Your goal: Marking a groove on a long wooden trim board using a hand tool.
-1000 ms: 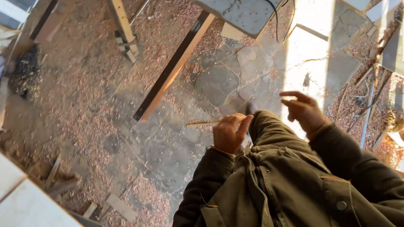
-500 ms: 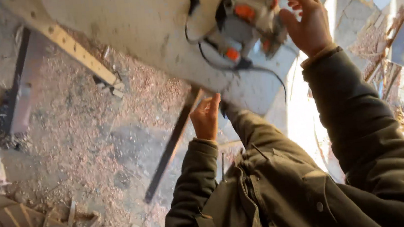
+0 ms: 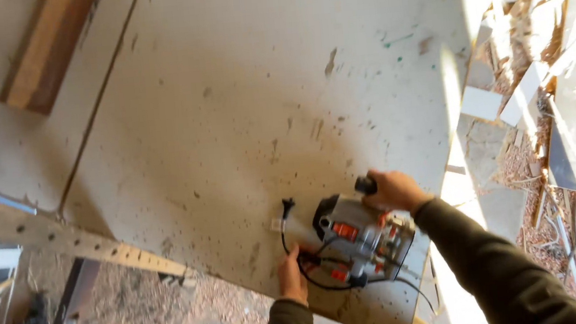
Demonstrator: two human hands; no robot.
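At the far left a wooden block (image 3: 45,51) lies on the pale board (image 3: 226,104), near its top corner. Below it a strip of wood with small holes (image 3: 63,243) runs along the board's lower edge, and under that the floor is covered in wood shavings (image 3: 148,316).

The board is large, flat and speckled with dark marks. Near its lower right corner sits a power tool (image 3: 362,239), grey with orange parts, a router by the look of it, though the view is too blurred to be sure. Its black cord (image 3: 297,260) loops off its left side, with the plug (image 3: 286,204) lying on the board just beside the tool.

The left hand (image 3: 292,274) rests at the tool's lower left, fingers curled loosely against the cord and the tool's base; whether it truly grips anything I cannot tell. The right hand (image 3: 393,190) is closed around the black knob (image 3: 366,185) on the tool's upper side, fingers wrapped tight over it. Both sleeves are dark olive.

Right of the board, in bright sun, offcuts and strips of white panel (image 3: 541,81) lie scattered over the stone floor (image 3: 496,198) among more shavings.
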